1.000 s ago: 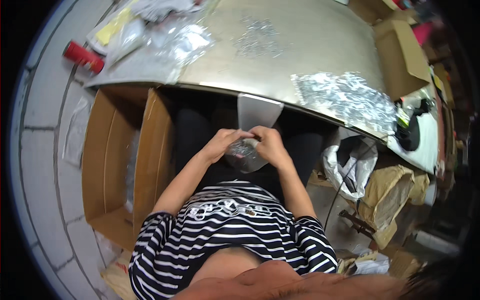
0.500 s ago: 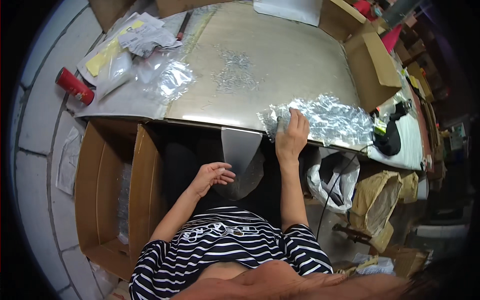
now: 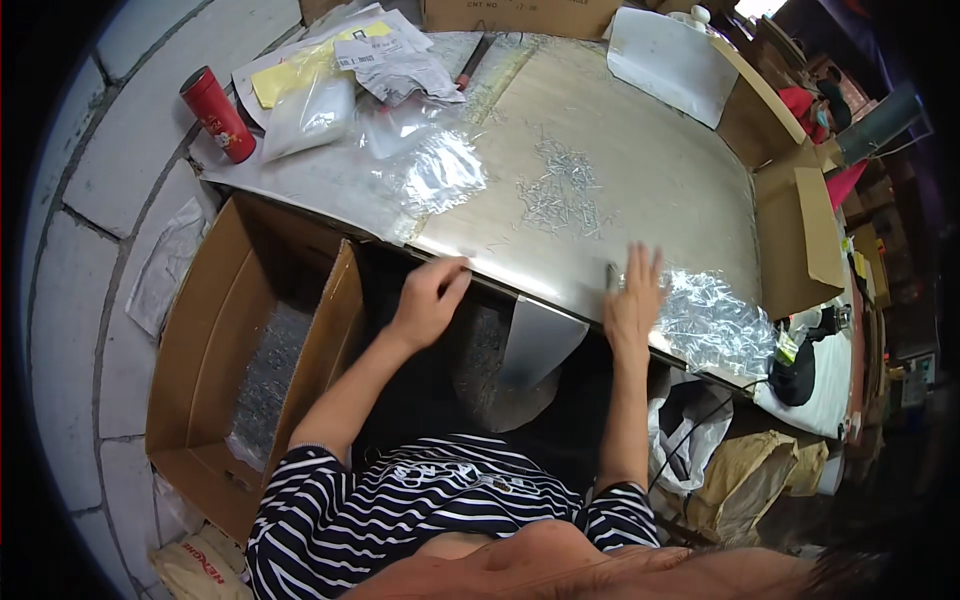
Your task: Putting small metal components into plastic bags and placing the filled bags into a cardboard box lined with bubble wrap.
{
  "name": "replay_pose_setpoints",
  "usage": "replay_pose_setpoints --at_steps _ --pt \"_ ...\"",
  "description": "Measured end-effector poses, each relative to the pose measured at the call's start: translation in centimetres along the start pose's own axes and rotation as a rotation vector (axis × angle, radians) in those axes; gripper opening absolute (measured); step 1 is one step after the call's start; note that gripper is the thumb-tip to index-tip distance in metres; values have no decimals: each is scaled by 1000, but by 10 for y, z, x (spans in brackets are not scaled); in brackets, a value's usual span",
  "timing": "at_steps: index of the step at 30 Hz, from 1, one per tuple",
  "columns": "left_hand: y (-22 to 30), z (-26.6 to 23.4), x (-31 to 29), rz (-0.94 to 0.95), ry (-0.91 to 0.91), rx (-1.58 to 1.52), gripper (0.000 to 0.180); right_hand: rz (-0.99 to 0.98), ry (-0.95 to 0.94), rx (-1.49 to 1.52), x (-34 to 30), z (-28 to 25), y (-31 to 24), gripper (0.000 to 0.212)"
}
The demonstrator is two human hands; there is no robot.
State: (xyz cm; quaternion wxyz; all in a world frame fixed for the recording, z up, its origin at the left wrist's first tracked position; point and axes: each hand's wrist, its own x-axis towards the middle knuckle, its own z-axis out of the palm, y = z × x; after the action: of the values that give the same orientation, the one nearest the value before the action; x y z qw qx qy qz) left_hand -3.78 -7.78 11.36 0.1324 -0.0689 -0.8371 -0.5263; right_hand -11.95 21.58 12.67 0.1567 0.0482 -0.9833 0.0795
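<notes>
My left hand (image 3: 430,300) is at the front edge of the metal-topped table (image 3: 620,110), fingers curled in toward the thumb. Whether anything small is pinched there I cannot make out. Over the table's front right part, my right hand (image 3: 634,305) has its fingers stretched out and slightly apart; its thumb has a dark covering or smudge. Right beside it lies a heap of small shiny clear plastic packets (image 3: 712,320). A loose scatter of thin silvery metal pieces (image 3: 560,190), like pins or small nails, lies farther back on the table.
A tall open carton (image 3: 200,360) with small packets inside stands left of my legs. Clear plastic bags (image 3: 440,170), papers (image 3: 395,65) and a red canister (image 3: 218,115) are at the table's left. Another open carton (image 3: 800,235) borders the right side. A grey sheet (image 3: 540,340) hangs from the front edge.
My left hand has risen from above my lap to the table's front edge. My right hand has come off the packet heap toward its left side, fingers straighter. The whole view has shifted.
</notes>
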Motion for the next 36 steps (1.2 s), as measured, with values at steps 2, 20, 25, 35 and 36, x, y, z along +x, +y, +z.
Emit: replay_pose_setpoints --at_steps 2,20,25,35,36 --pt "-4 -6 36 129 92 217 42 -106 94 335 32 23 -30 58" --pt "-44 26 14 466 292 420 11 -209 -65 388 22 62 -45 41" --pt "-35 26 24 384 254 352 6 -270 77 622 -14 14 -61 29" --pt "-34 2 116 498 451 980 6 -313 -75 826 -60 -5 -77 24" --pt "-38 0 123 502 436 999 7 -295 -107 819 -63 -5 -75 25"
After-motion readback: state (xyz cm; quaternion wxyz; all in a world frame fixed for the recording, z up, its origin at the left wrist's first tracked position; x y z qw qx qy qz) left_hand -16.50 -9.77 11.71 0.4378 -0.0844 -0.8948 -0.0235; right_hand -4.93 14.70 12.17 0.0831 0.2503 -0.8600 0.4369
